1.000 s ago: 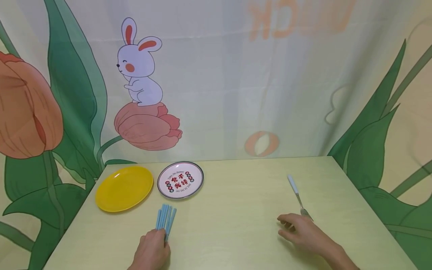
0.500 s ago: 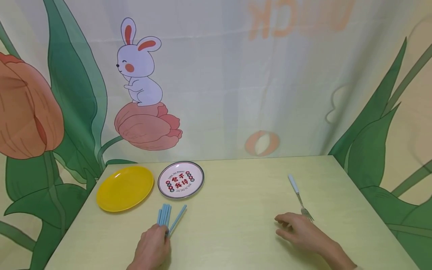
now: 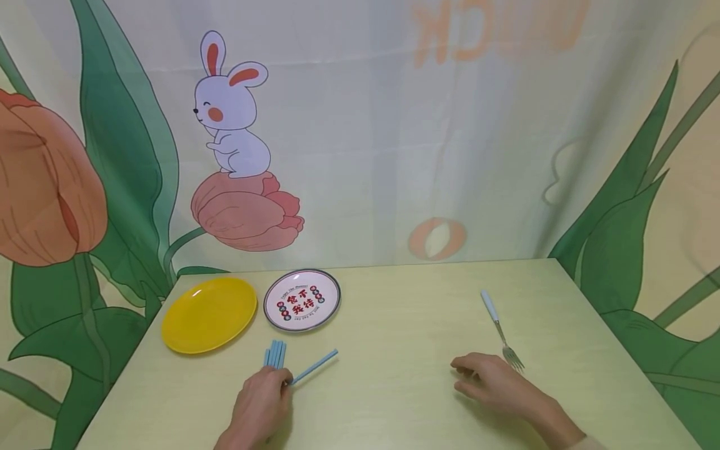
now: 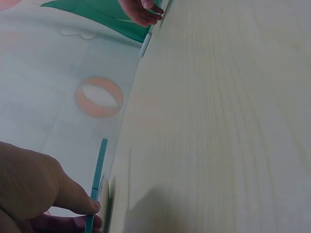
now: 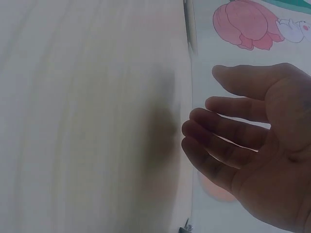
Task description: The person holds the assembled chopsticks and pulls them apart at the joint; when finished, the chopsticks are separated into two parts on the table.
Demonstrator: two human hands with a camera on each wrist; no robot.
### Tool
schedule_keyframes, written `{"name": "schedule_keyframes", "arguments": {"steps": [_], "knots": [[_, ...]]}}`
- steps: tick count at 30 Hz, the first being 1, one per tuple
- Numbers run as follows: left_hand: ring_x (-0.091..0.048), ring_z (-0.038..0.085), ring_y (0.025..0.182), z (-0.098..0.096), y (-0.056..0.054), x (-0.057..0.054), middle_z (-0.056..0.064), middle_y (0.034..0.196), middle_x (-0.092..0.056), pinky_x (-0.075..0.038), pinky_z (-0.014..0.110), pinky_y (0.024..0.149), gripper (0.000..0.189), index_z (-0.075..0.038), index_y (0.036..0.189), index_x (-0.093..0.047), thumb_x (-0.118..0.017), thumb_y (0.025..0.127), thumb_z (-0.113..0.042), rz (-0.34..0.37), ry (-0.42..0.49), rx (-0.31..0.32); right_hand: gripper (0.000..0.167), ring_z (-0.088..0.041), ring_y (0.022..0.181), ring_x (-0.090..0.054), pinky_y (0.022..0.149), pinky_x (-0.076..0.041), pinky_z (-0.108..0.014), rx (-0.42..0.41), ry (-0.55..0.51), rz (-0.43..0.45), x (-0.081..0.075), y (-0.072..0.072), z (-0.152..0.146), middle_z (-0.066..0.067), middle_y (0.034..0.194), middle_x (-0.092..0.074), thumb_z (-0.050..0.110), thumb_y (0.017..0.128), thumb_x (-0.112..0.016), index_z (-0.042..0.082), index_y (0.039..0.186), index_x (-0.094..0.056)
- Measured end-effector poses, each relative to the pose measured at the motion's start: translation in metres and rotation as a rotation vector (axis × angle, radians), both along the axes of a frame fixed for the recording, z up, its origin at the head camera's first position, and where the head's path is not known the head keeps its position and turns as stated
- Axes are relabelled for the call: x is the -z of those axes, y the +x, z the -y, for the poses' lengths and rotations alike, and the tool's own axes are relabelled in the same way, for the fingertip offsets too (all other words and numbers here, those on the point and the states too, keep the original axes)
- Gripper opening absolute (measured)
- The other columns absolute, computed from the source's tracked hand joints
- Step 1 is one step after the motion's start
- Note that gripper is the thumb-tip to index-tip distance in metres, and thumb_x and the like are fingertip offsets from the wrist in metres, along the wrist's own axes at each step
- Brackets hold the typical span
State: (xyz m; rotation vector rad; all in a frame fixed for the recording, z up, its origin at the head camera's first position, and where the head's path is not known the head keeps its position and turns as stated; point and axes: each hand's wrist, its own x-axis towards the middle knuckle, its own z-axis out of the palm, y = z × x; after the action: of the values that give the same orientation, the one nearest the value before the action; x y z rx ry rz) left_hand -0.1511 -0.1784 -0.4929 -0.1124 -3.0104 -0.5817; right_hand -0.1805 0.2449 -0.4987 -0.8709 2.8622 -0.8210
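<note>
In the head view my left hand (image 3: 259,403) is low on the left of the table. Its thumb and forefinger pinch one light-blue chopstick (image 3: 315,365), which slants out to the right. The same chopstick (image 4: 99,165) stands out past the fingertips in the left wrist view. Several more light-blue chopsticks (image 3: 275,353) stick out beyond the knuckles in a bundle, their near ends hidden by the hand. My right hand (image 3: 495,384) hovers over the right side, fingers loosely bent with nothing in them. Beside it lies a fork (image 3: 497,325) with a pale handle, tines toward me.
Behind the left hand, a yellow plate (image 3: 208,315) and a white plate with red characters (image 3: 302,300) sit side by side on the pale table (image 3: 388,325). A printed curtain (image 3: 360,156) hangs along the table's back edge.
One chopstick has swung away from the bundle to the right, pinched by the left hand. The right hand has drifted slightly left, uncovering the fork's tines.
</note>
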Motion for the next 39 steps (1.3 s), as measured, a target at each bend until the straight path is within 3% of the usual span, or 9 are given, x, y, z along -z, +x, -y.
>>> {"name": "schedule_keyframes", "arguments": {"steps": [6, 14, 22, 33, 39], "knots": [[-0.056, 0.015, 0.07, -0.007, -0.003, 0.003, -0.002, 0.075, -0.063, -0.05, 0.038, 0.069, 0.007, -0.011, 0.083, -0.073, -0.071, 0.08, -0.005, -0.057, -0.02, 0.06, 0.027, -0.013, 0.088, -0.065, 0.076, -0.055, -0.032, -0.003, 0.014, -0.02, -0.002, -0.002, 0.006, -0.002, 0.102, -0.07, 0.018, 0.088, -0.071, 0.006, 0.112, -0.067], [-0.051, 0.013, 0.071, -0.015, -0.008, -0.001, -0.005, 0.074, -0.062, -0.047, 0.034, 0.069, 0.006, -0.013, 0.084, -0.075, -0.073, 0.082, -0.007, -0.007, -0.033, 0.103, 0.03, -0.016, 0.089, -0.065, 0.076, -0.055, -0.033, 0.001, -0.015, 0.042, -0.006, -0.003, 0.014, -0.004, 0.104, -0.07, 0.02, 0.089, -0.07, 0.005, 0.114, -0.066], [-0.053, 0.011, 0.071, -0.017, -0.008, 0.001, -0.008, 0.073, -0.063, -0.046, 0.033, 0.068, 0.008, -0.015, 0.082, -0.076, -0.074, 0.08, -0.007, -0.062, -0.028, 0.142, 0.03, -0.016, 0.09, -0.064, 0.077, -0.054, -0.031, 0.01, -0.011, 0.052, -0.008, -0.001, 0.02, -0.002, 0.105, -0.069, 0.023, 0.09, -0.069, 0.005, 0.115, -0.066], [-0.051, 0.01, 0.07, -0.027, -0.012, -0.001, -0.008, 0.074, -0.063, -0.045, 0.03, 0.066, 0.008, -0.016, 0.083, -0.076, -0.075, 0.081, -0.009, -0.054, -0.044, 0.168, 0.031, -0.015, 0.09, -0.065, 0.077, -0.055, -0.034, -0.006, -0.02, 0.061, -0.009, -0.003, 0.022, -0.005, 0.106, -0.069, 0.022, 0.09, -0.068, 0.005, 0.116, -0.065], [-0.052, 0.01, 0.069, -0.031, -0.011, -0.003, -0.008, 0.073, -0.062, -0.045, 0.028, 0.064, 0.007, -0.015, 0.082, -0.075, -0.074, 0.081, -0.008, -0.115, -0.041, 0.207, 0.03, -0.013, 0.089, -0.064, 0.077, -0.055, -0.033, -0.015, -0.018, 0.055, -0.011, -0.003, 0.024, -0.004, 0.104, -0.069, 0.02, 0.09, -0.068, 0.005, 0.116, -0.066]]}}
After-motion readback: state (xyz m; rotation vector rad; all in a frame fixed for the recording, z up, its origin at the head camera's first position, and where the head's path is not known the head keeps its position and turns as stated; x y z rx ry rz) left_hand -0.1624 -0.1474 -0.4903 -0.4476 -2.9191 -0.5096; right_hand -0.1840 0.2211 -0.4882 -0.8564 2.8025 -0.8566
